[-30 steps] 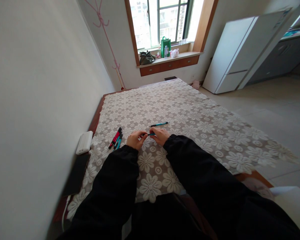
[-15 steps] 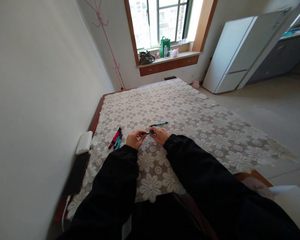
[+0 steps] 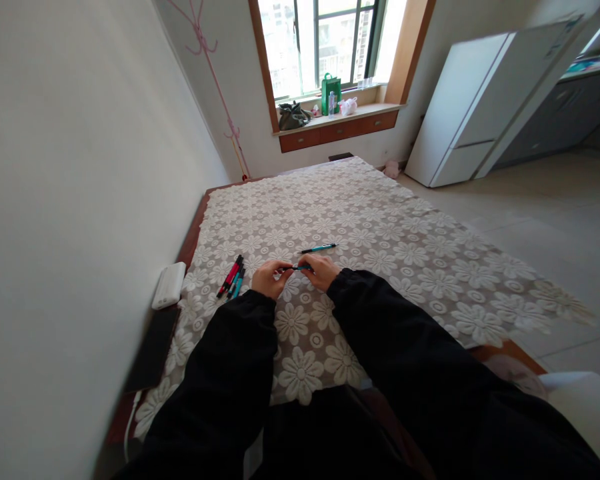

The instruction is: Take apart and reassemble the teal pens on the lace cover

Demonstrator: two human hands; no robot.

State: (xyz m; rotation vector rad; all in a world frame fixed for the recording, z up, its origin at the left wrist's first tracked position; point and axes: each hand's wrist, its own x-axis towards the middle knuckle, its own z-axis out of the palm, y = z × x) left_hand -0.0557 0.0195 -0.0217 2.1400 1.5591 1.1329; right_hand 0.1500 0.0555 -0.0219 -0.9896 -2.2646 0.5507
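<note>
Between my two hands is a slim black and teal pen [image 3: 296, 268], held level just above the lace cloth. My left hand [image 3: 269, 279] pinches its black left part between thumb and fingers. On the teal right part, my right hand [image 3: 321, 271] has a closed pinch, and the fingers hide that end. Just beyond my right hand lies another teal pen [image 3: 319, 248] with black ends, flat on the cloth. Left of my left hand rests a small group of pens, with a red and black pen [image 3: 230, 275] beside teal and black pens [image 3: 237, 283].
A flower-patterned lace tablecloth [image 3: 300, 377] covers the table. Along the left wall are a white power bank [image 3: 169, 285], a dark flat tablet-like thing [image 3: 153, 350] and a white cable [image 3: 130, 427]. Farther off stand a white refrigerator [image 3: 473, 110] and a windowsill with bags.
Both hands stay in nearly the same place, still gripping the pen. My right fingers have shifted very slightly on it. The pens on the cloth have not moved.
</note>
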